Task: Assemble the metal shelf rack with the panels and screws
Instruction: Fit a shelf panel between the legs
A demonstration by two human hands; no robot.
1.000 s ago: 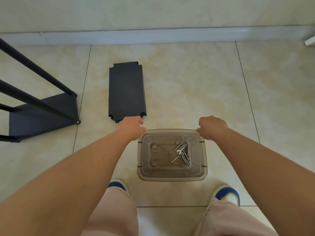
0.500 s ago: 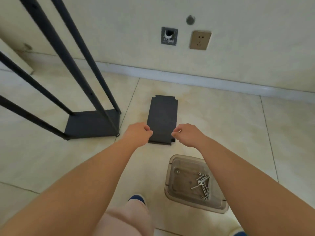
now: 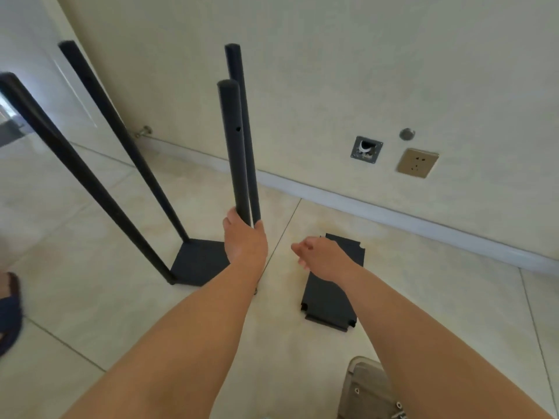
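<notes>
The black rack frame stands on the floor at the left: several upright poles rise from a bottom shelf panel point(image 3: 198, 261). My left hand point(image 3: 244, 238) grips the near right pole point(image 3: 233, 146), thumb and fingers wrapped round it low down. A loose black shelf panel point(image 3: 331, 297) lies flat on the tiles to the right of the frame. My right hand point(image 3: 320, 255) hovers above that panel with its fingers loosely curled, holding nothing. A clear plastic tray point(image 3: 363, 385) with screws point(image 3: 398, 411) sits at the bottom edge, partly hidden by my right forearm.
A wall with a socket point(image 3: 417, 162) and a small metal box point(image 3: 366, 149) runs behind, with a white baseboard point(image 3: 393, 217). A dark slipper point(image 3: 9, 313) shows at the left edge. A door with a stopper point(image 3: 144, 131) is at the far left.
My view has tilted up and left. My left hand rose from the loose panel's near edge and took hold of a rack pole. My right hand lifted off the panel.
</notes>
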